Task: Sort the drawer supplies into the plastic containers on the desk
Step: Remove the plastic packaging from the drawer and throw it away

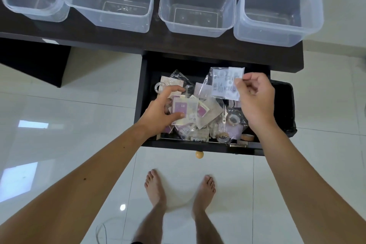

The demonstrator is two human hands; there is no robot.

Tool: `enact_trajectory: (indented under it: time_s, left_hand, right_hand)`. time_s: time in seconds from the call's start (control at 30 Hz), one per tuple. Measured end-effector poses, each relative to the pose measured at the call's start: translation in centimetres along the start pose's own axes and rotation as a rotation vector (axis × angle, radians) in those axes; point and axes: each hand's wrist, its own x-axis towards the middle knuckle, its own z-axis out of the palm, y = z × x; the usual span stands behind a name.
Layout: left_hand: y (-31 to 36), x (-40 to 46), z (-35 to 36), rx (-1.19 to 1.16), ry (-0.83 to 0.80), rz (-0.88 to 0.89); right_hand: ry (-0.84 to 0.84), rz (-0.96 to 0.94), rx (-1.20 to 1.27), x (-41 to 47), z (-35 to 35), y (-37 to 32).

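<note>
The open dark drawer (200,145) under the desk is heaped with small packets, clear bags, tape rolls and small scissors (223,119). My right hand (255,101) pinches a clear bag with a white printed label (224,85) and holds it above the drawer's right side. My left hand (162,113) reaches into the left side, with fingers curled round a purple-and-white packet (183,108) on the pile. Several clear plastic containers stand in a row on the desk: far left (11,4), second (87,12), third (198,32) and right (277,40). All look empty.
The dark desk top (128,39) runs across the view's upper part, with its front edge above the drawer. A round wooden knob (199,154) sticks out of the drawer front. My bare feet (178,190) stand on glossy white floor tiles below.
</note>
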Motion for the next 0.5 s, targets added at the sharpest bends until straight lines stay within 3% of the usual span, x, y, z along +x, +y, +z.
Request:
enact_trajectory:
  time_s: [0.1,0.27,0.5]
  left_hand:
    - [-0.1,0.1,0.0,0.016,0.028,0.014]
    - [-0.7,0.4,0.1,-0.019,0.058,0.032]
    - [-0.9,0.4,0.1,-0.077,0.013,0.044]
  right_hand:
    - [-0.109,0.043,0.102,-0.9,0.0,-0.7]
    - [-0.342,0.039,-0.015,-2.4,2.0,0.4]
    - [-0.366,-0.082,-0.246,-3.0,4.6,2.6]
